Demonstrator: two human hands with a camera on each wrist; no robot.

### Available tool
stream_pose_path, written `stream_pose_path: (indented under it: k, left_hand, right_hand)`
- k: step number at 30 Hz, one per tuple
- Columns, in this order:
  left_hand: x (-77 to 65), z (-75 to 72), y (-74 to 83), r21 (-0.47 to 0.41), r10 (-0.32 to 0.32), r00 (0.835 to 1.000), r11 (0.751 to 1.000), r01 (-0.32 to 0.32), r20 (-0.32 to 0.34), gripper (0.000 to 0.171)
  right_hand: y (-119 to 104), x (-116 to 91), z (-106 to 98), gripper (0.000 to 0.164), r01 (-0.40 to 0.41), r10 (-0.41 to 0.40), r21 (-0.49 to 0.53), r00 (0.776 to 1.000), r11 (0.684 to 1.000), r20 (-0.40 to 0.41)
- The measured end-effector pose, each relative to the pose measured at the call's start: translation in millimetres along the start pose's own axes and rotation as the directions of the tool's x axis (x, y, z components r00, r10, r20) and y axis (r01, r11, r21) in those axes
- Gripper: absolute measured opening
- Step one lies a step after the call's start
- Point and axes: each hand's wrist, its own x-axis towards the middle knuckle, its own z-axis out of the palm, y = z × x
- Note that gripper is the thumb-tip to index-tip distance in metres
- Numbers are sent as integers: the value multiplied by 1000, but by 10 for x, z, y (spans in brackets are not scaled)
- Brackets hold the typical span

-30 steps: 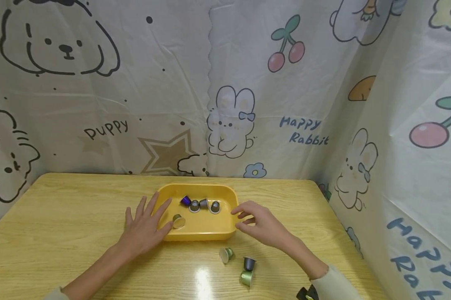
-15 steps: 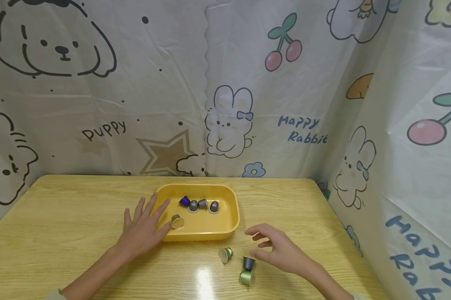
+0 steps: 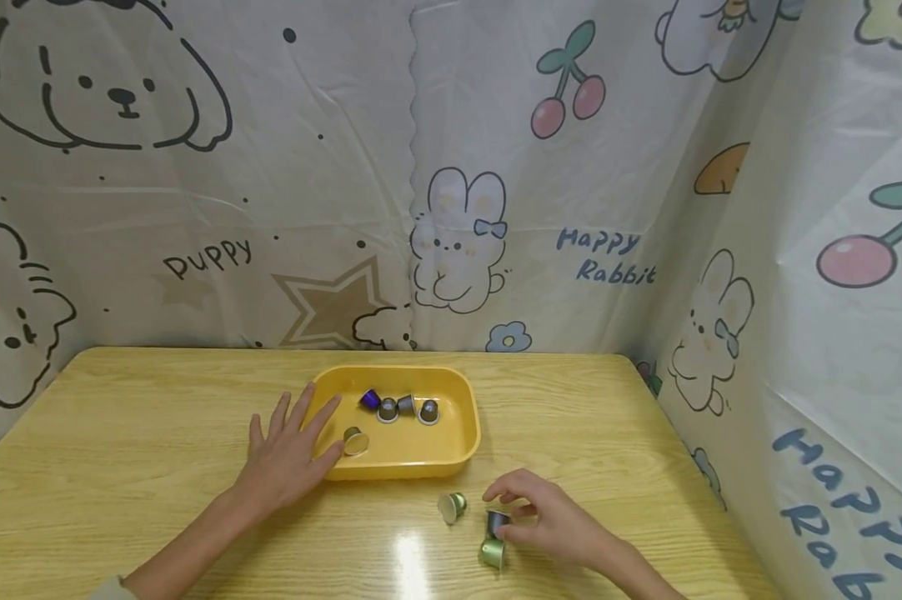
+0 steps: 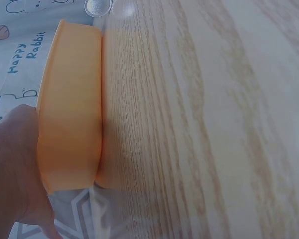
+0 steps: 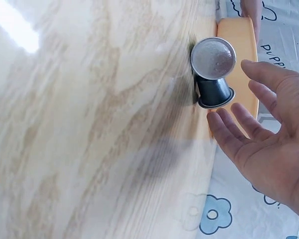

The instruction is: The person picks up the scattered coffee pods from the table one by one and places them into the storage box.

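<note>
My left hand point(image 3: 286, 458) rests with spread fingers on the left rim of a yellow tray point(image 3: 421, 472). Inside the tray lie several coffee capsules: a purple one point(image 3: 370, 400), grey ones such as the one at the right point(image 3: 429, 411), and a gold-lidded one point(image 3: 356, 442) near my left thumb. On the table, a black coffee capsule point(image 3: 497, 522) touches a light green capsule point(image 3: 492, 553). My right hand point(image 3: 552, 518) hovers around the black capsule with fingers parted; in the right wrist view the fingers look apart from the black capsule point(image 5: 213, 93).
Another green capsule point(image 3: 453, 507) with a pale lid lies on its side in front of the tray. The wooden table point(image 3: 158, 417) meets a patterned cloth point(image 3: 331, 208) at the back, with more cloth point(image 3: 834, 375) along the right.
My right hand has moved from the tray's right edge down toward the viewer, to the black capsule. My left hand has stayed on the tray, and the capsules lie as before.
</note>
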Motion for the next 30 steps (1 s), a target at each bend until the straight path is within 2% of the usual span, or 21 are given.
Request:
stream_pose_path:
  k: [21,30]
  left_hand:
    - [2,9,6,-3,-3,1000,1000,3,-6,63]
    - [1,13,1,-4,-7,1000,1000,7,-8,63]
  right_hand:
    - [79,-28,47,16,50,-48,-25,995,998,84]
    - [117,-34,53,14,73,-71,-23,995,997,68]
